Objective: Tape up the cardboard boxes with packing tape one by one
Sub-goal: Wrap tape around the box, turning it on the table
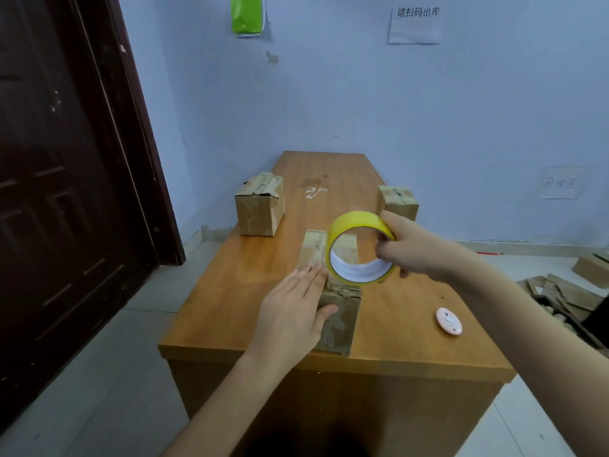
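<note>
Yellow tape ring over a worn cardboard box

Right hand grips the glossy tape roll above the creased box on the wooden tabletop; left hand presses flat, hiding the box's left side.

Glossy yellow tape roll, worn matt cardboard box, smooth, perhaps varnished wooden table

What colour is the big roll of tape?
Yellow: the big roll of packing tape has a white inner core, seen in the head view.

Cutter right of box
</note>
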